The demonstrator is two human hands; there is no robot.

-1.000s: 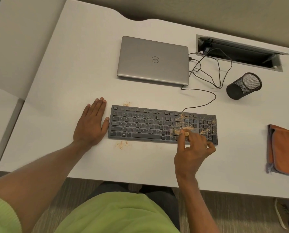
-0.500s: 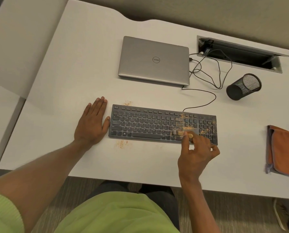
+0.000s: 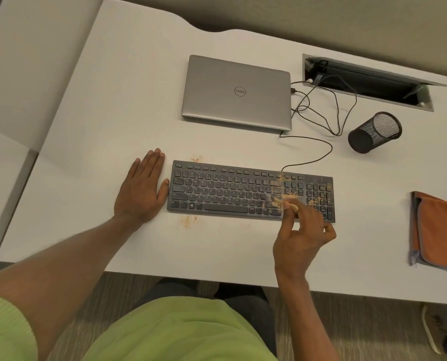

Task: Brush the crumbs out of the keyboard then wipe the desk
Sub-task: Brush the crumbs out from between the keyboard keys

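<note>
A dark keyboard (image 3: 227,191) lies on the white desk (image 3: 113,113), with tan crumbs (image 3: 318,194) scattered over its right part and number pad. My right hand (image 3: 303,238) pinches a small wooden-handled brush (image 3: 286,203) whose blurred bristles touch the keys near the lower right. My left hand (image 3: 141,188) rests flat on the desk, thumb against the keyboard's left edge. Small crumb patches (image 3: 188,221) lie on the desk in front of and behind the keyboard's left part. An orange cloth (image 3: 438,230) lies folded at the right edge.
A closed silver laptop (image 3: 238,92) sits behind the keyboard. Black cables (image 3: 321,118) run from it to an open cable hatch (image 3: 368,82). A black mesh pen cup (image 3: 373,132) lies tipped at the right. The desk's front edge is near my lap.
My right hand has shifted slightly right and toward me with the brush along the keyboard's lower right keys. My left hand has stayed in place.
</note>
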